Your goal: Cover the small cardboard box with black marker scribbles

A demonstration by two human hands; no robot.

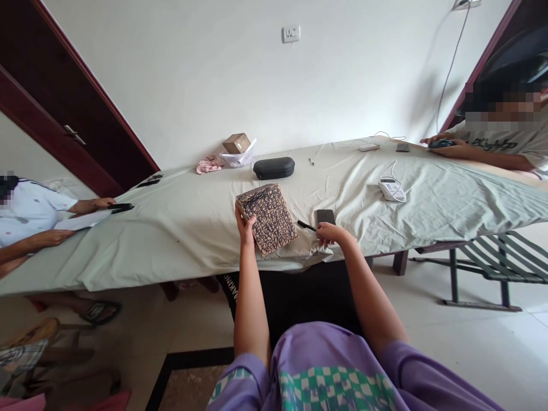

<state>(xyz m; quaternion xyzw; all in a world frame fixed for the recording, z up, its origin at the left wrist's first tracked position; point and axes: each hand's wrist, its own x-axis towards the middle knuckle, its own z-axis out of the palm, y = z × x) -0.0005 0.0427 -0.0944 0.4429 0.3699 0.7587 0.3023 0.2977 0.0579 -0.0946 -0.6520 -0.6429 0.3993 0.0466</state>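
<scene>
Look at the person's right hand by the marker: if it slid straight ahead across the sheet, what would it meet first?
Probably the black phone, lying just beyond the right hand past the marker; depth is hard to judge here.

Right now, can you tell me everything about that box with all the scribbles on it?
The scribbled box is a flat, roughly square brown box that looks like cardboard. Black looping doodles cover its top, with denser scribbling along the far edge. It lies a little tilted on the pale cloth-covered table, close to the near edge. The left hand grips its left side. A black pen lies just to its right without touching it, near the right hand.
</scene>
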